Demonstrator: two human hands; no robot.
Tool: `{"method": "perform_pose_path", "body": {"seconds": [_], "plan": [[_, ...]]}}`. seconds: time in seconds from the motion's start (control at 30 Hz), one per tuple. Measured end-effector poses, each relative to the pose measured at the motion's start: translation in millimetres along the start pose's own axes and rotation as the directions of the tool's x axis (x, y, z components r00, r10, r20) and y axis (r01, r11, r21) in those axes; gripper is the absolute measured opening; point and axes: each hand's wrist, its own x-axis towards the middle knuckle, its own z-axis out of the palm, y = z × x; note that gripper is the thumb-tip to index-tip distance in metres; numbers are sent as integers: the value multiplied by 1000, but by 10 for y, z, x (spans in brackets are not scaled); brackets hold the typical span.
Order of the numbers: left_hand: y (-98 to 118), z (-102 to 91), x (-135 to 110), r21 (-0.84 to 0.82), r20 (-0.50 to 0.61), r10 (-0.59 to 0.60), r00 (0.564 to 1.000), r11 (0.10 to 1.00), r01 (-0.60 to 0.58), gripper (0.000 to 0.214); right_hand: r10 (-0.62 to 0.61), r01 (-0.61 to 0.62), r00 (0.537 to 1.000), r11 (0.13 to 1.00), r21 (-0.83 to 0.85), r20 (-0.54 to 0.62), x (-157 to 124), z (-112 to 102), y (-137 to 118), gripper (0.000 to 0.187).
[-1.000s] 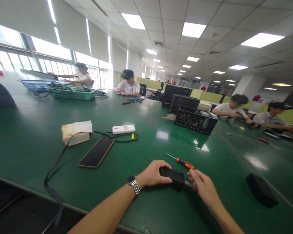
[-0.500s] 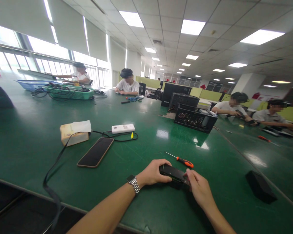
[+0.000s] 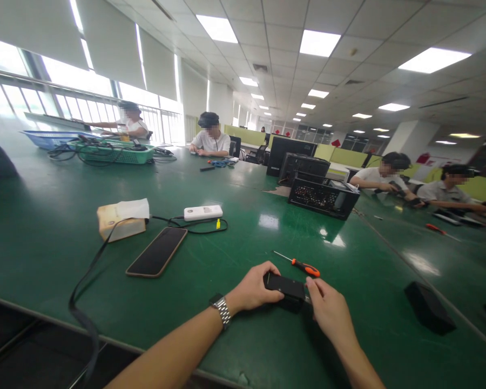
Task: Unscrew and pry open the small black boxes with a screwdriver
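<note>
My left hand grips one end of a small black rectangular box just above the green table, thumb on the near side and fingers behind. At the box's right end, my right hand is closed in a pinch. A little silvery bit shows between its fingertips and the box; what it is I cannot make out. Just beyond the box lies an orange-and-black screwdriver, its shaft pointing to the far left. A similar black block rests on the table to the right.
To the left lie a phone, a white power bank with a cable, and a tissue pack. Farther back stand a green basket of cables and a black computer case. Several people sit around the table.
The box has turned slightly, showing more of its flat top face. My right fingers have drawn a bit away from its end. The camera view has shifted slightly.
</note>
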Motion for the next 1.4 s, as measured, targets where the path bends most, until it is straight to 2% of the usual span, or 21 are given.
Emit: {"method": "perform_pose_path", "body": {"seconds": [0.33, 0.53, 0.7, 0.87, 0.97, 1.07, 1.27, 1.4], "plan": [[-7, 8, 3, -20, -2, -36, 999, 999, 36, 36, 29, -32, 999, 994, 106, 37, -3, 57, 10, 47], [-50, 14, 9, -117, 3, -3, 1000, 993, 3, 35, 36, -46, 998, 982, 186, 58, -4, 169, 22, 47], [-57, 18, -3, -95, -28, 21, 999, 995, -24, 34, 55, -68, 996, 976, 206, 65, -9, 210, 30, 47], [-73, 31, -8, -104, -20, -3, 1000, 995, 1, 35, 53, -64, 995, 988, 143, 81, -6, 39, 82, 53], [-73, 43, -9, -125, -13, -17, 1000, 992, 16, 37, 64, -62, 997, 997, -54, 34, -4, -85, 34, 52], [-63, 50, -10, -161, -11, -40, 999, 986, 38, 37, 89, -91, 996, 978, -187, -16, -32, -100, -74, 51], [-51, 49, -18, -245, 4, -29, 1000, 969, 29, 35, 114, -118, 993, 978, -172, -29, -137, 14, -148, 57], [-51, 41, -18, -204, -35, 10, 999, 979, -16, 33, 134, -134, 991, 986, -104, -8, -138, 33, -95, 59]]}}
